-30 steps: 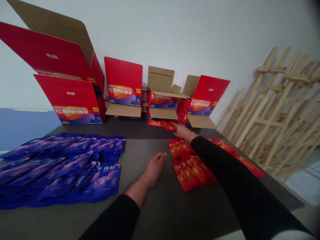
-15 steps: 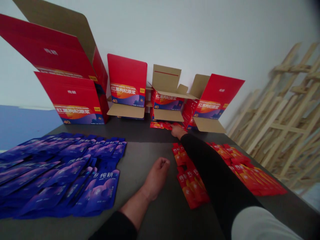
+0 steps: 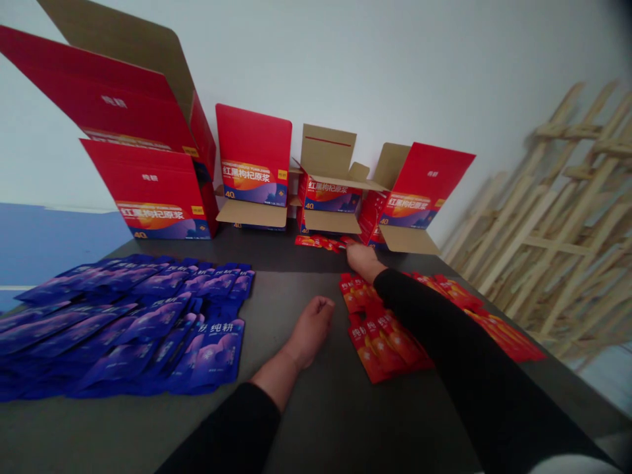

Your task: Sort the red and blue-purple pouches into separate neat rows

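Observation:
My left hand [image 3: 312,330] hovers over or rests on the dark table with its fingers curled in, and nothing shows in it. My right hand [image 3: 364,261] reaches far forward, its fingers closed at the right end of a row of flat red pouches [image 3: 316,242]. That row lies in front of an open red carton [image 3: 332,197] with a lowered brown flap. The fingertips are small and partly hidden, but they seem to pinch a red pouch there. Beneath and beside my right forearm lies a group of overlapping red pouches [image 3: 382,342].
Overlapping blue-purple pouches [image 3: 212,355] cover the left of the table [image 3: 291,289]. More red pouches [image 3: 498,329] lie right of my forearm. Other open cartons stand along the back: one mid-left [image 3: 254,178], one right [image 3: 409,210], stacked ones left [image 3: 158,210]. Wooden frames [image 3: 557,230] lean at right.
My right hand has drawn slightly right and back along the row of red pouches. My left hand remains curled in nearly the same place. The view has shifted slightly.

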`<state>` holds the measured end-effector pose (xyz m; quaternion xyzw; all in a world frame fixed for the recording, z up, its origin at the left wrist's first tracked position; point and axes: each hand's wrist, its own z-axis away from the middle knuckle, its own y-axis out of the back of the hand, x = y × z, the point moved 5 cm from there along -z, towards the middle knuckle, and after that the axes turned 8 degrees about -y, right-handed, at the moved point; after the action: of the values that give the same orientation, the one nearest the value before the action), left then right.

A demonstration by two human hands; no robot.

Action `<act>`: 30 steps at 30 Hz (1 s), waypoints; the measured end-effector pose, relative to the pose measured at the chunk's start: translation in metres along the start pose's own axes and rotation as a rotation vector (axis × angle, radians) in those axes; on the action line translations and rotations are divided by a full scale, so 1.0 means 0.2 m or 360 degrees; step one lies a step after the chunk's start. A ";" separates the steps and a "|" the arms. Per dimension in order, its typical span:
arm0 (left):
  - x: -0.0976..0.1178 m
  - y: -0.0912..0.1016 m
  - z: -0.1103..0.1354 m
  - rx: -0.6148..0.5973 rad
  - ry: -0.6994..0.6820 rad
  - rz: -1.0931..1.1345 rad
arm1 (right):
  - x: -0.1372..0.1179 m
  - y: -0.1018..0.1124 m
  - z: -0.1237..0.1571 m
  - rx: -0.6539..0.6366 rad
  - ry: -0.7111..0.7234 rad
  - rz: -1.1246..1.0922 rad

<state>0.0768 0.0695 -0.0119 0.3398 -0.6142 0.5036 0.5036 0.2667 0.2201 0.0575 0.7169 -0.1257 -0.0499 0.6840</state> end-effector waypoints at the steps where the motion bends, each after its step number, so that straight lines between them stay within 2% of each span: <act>1: 0.00 0.00 -0.01 0.0007 -0.0004 0.0017 | 0.03 0.03 0.05 0.0052 0.0004 0.0012; 4: 0.00 0.01 -0.02 0.0029 0.0013 0.0129 | 0.10 0.12 0.24 0.0263 0.0103 0.0029; 8: 0.02 0.02 -0.02 0.0089 0.0191 0.0419 | 0.17 0.20 0.53 0.0540 0.0411 -0.0105; 13: 0.07 0.04 -0.01 0.0019 0.0422 0.0805 | 0.19 0.15 0.79 0.0799 0.0889 -0.0389; 16: 0.09 0.06 -0.01 -0.0022 0.0448 0.0839 | 0.18 0.09 0.88 0.0874 0.0999 -0.0466; 18: 0.09 0.06 -0.01 -0.0117 0.0497 0.0761 | 0.17 0.06 0.92 0.0883 0.0903 -0.0505; 20: 0.09 0.04 0.00 -0.0260 0.0532 0.0652 | 0.16 0.05 0.94 0.0852 0.0700 -0.0566; 25: 0.09 0.03 0.01 -0.0474 0.0413 0.0487 | 0.12 0.07 0.99 0.0698 0.0193 -0.0955; 27: 0.09 0.03 0.02 -0.0514 0.0395 0.0473 | 0.09 0.07 1.00 0.0687 0.0150 -0.1215; 30: 0.09 0.02 0.02 -0.0564 0.0361 0.0493 | 0.05 0.05 1.01 0.0738 0.0249 -0.1588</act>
<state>0.0673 0.0676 0.0035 0.0895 -0.6772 0.4942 0.5378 0.2263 0.0215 0.0573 0.8228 0.2726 -0.2853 0.4090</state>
